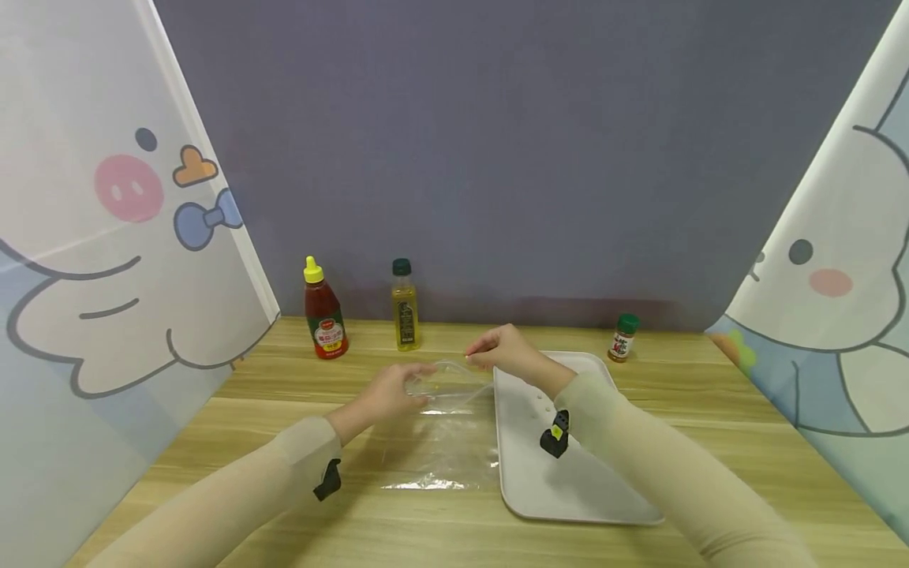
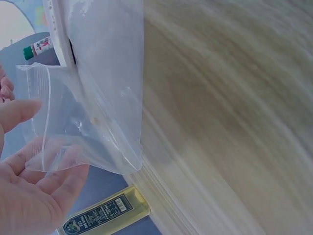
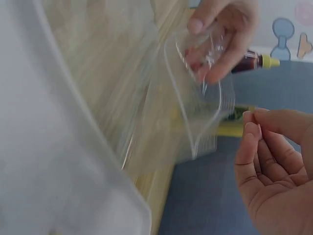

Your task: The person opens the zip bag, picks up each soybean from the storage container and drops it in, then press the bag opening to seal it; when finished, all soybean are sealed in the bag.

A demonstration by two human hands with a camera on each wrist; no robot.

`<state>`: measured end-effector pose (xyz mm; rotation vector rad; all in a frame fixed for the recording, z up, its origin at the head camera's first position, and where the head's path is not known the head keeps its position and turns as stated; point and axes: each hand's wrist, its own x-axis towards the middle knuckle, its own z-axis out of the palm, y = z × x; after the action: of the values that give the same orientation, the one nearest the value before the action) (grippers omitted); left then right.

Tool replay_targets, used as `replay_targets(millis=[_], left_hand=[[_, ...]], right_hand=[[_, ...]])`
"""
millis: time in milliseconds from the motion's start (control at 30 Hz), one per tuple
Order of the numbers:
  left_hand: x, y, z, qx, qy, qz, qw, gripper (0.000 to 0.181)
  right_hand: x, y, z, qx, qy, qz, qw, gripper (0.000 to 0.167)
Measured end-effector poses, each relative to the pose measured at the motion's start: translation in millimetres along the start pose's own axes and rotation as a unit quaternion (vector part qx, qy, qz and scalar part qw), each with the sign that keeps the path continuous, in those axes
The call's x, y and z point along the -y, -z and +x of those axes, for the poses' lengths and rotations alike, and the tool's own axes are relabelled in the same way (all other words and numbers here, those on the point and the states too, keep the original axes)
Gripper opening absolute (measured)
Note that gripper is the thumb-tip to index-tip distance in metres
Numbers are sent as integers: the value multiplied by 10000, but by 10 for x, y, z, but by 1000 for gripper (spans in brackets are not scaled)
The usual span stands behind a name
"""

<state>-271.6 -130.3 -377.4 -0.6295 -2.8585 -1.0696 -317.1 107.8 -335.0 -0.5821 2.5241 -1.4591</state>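
Observation:
My left hand holds a clear zip-lock bag near its mouth, which gapes toward the right. In the left wrist view, the fingers lie behind the film of the bag, with the thumb apart from them. My right hand is beside the bag's mouth, its thumb and fingertips pinching a small pale piece, mostly hidden. A tiny yellowish bit shows through the bag. Several small whitish pieces lie on the white tray under my right forearm.
Behind my hands stand a ketchup bottle with a yellow cap and a bottle of yellow oil. A small green-capped spice jar is beyond the tray at the right. A grey panel closes off the wooden table's back.

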Motion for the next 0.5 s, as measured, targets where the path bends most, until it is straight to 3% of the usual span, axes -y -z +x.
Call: replay_targets(millis=[233, 500], left_hand=[[11, -10, 14, 68, -14, -43, 10000, 49], [14, 1, 17, 113, -10, -174, 9998, 50]], right_hand=[[94, -203, 53, 156, 70, -585, 9981, 14], [122, -319, 41, -28, 46, -1052, 9944, 10]])
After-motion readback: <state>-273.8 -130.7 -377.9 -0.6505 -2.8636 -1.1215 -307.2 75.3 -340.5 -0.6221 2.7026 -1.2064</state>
